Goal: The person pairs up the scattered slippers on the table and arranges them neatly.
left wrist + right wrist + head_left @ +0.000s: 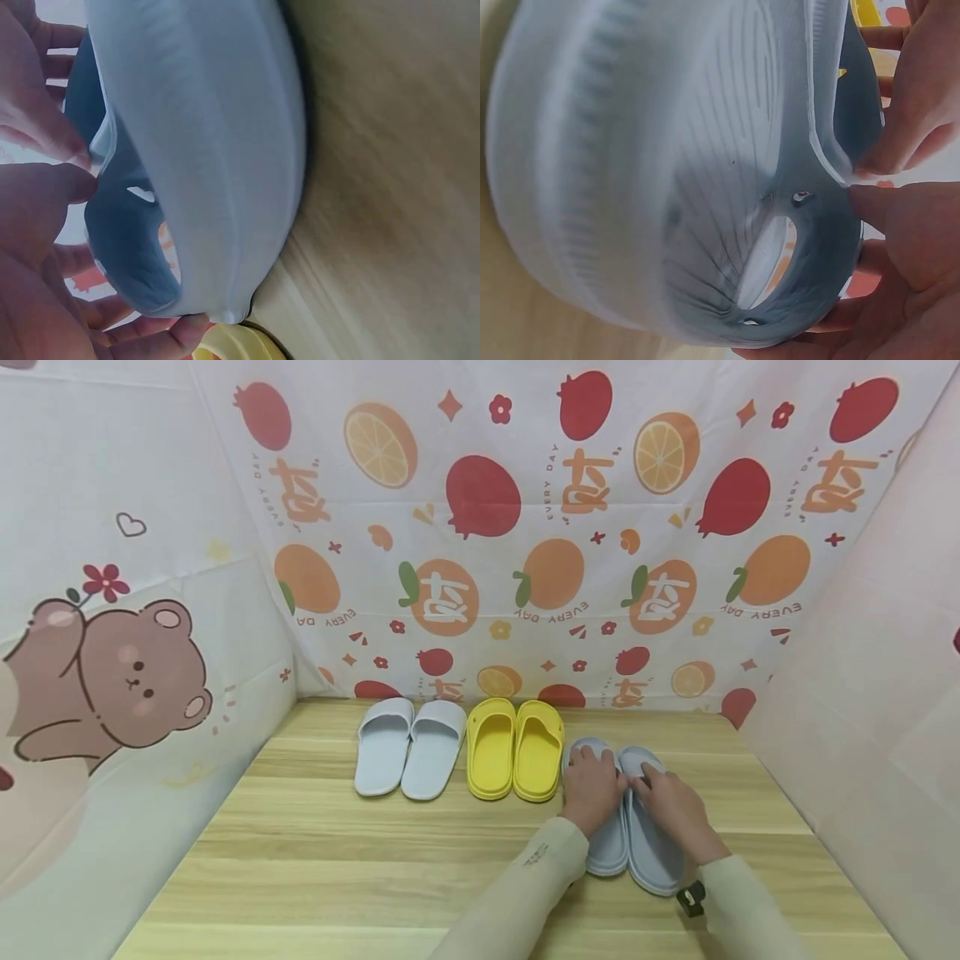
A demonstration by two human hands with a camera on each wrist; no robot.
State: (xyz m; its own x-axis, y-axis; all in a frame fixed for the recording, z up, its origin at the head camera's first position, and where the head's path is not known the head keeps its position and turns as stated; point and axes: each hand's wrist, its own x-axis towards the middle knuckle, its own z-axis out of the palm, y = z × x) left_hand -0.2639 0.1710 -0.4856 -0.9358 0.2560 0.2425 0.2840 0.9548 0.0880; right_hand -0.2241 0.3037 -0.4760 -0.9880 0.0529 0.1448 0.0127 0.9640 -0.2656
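A pair of grey slippers stands side by side at the right of the wooden surface, toes toward the patterned cloth. My left hand [595, 787] grips the upper of the left grey slipper [609, 852]; the thumb is at the foot opening and the fingers reach over the top. On the right grey slipper [654, 853], my right hand [675, 808] holds the upper in the same way. In the left wrist view the side of the left slipper [217, 150] fills the middle. The right slipper [592, 165] looms large in the right wrist view. Both thumbs almost meet between the slippers.
Yellow slippers [516, 752] stand just left of the grey pair. White slippers [408, 752] are further left. Behind them hangs a fruit-printed cloth [480, 568]; cloth walls flank the wooden surface [315, 860]. A small black object [691, 899] shows by the right wrist.
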